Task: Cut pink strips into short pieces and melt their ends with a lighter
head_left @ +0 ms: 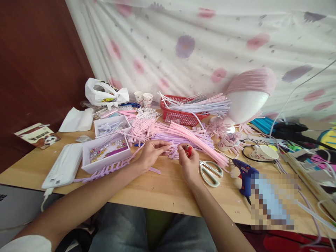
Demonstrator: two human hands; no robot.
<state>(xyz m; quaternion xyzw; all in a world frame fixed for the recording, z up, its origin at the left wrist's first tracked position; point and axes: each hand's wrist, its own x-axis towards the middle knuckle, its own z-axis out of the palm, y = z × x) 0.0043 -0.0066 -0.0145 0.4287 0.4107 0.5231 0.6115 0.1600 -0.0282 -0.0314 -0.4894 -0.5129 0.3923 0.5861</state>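
Between my hands is a piece made of short lilac pipe cleaners [173, 151]. My left hand [151, 154] pinches its left side between thumb and fingertips. Close by on the right, my right hand [189, 164] is closed around a small red object [188, 150] with pale marks; the fingers hide most of it. Whether the right fingertips also touch the lilac piece I cannot tell. Just beyond the hands lie bundles of pink pipe cleaners [198, 140] and purple pipe cleaners [183, 138]. Scissors with pale handles [210, 174] rest right of my right hand.
White boxes of beads [106, 164] and a white power bank [63, 166] stand left. Behind are a red basket [172, 115] of pipe cleaners and a white foam head [248, 105]. A blue glue gun [244, 175], paper cup [264, 153] and cables are at right.
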